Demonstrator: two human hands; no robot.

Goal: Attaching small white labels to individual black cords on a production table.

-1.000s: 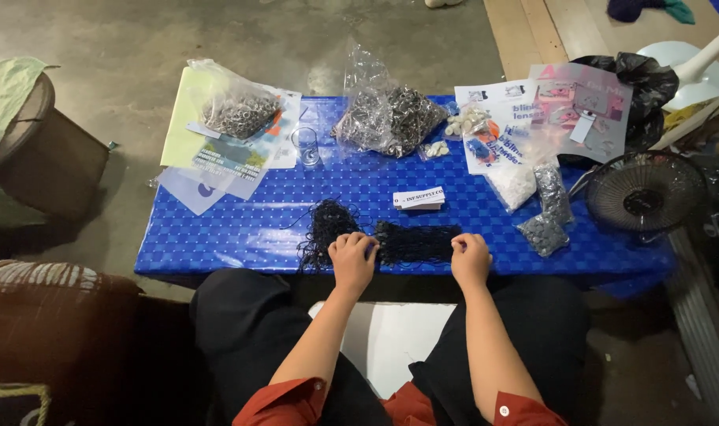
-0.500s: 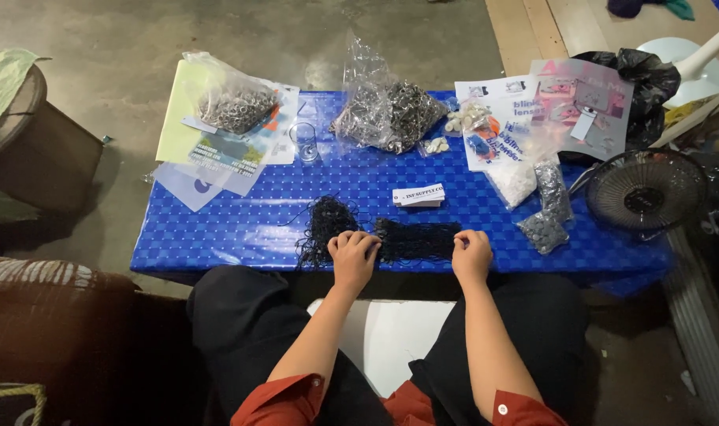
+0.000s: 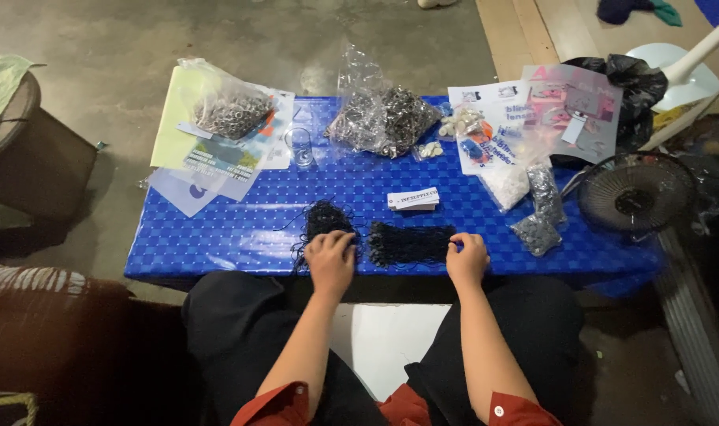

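A flat strip of black beaded mesh lies near the front edge of the blue checked table. My right hand pinches the strip's right end. My left hand rests with curled fingers between the strip's left end and a loose tangle of black thread and beads, touching both. Both forearms reach up from my lap, with red cuffs at the bottom of the view.
Clear bags of small metal rings and dark beads, a small glass, a white card box, printed sheets and small bead packets cover the table. A black fan stands right, a brown stool left.
My hands stay on the black mesh, shifting only slightly. The camera view has drifted a little.
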